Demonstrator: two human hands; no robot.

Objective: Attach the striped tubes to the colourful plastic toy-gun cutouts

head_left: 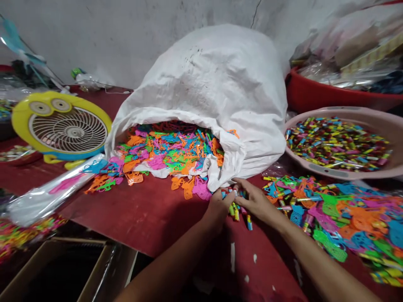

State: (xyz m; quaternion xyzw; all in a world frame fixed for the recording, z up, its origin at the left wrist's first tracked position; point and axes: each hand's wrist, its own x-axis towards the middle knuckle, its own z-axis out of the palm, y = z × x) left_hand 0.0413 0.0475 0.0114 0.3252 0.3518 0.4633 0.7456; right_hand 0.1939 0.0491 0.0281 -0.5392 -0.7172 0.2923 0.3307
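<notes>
My left hand (218, 206) and my right hand (254, 199) meet over a small heap of multicoloured plastic tubes (236, 209) on the red tabletop (151, 218). The left fingers are bunched on some tubes, and the right fingers curve over the heap from the other side. A white woven sack (208, 79) lies on its side just beyond my hands, spilling brightly coloured plastic mesh pieces (166, 153) from its mouth. A wider spread of similar mesh pieces and tubes (333, 218) lies to the right of my right hand.
A pink basin (338, 142) full of coloured tubes stands at the right, with a red basin (327, 90) holding plastic bags behind it. A yellow fan (61, 126) and a clear plastic package (52, 191) are at the left. An open cardboard box (69, 268) sits below the table's near edge.
</notes>
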